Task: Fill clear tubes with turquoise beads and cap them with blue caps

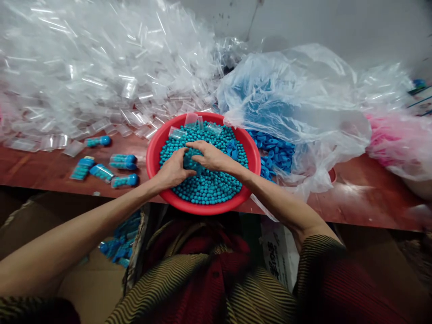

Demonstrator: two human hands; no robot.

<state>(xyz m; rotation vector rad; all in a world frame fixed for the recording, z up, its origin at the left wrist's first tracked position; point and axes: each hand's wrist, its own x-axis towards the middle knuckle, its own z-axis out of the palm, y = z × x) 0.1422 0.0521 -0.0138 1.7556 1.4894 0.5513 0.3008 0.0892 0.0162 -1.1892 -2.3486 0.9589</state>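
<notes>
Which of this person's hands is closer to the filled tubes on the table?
Left. The left hand is over the red basin, on the side toward the filled tubes; the right hand is over the basin too, farther from them.

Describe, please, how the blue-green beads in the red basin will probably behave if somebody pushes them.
The blue-green beads look round and loose, so they would probably roll and flow aside. Each one is small, so a single bead is likely light. The raised rim of the red basin should hold most of them in under a gentle push.
</notes>
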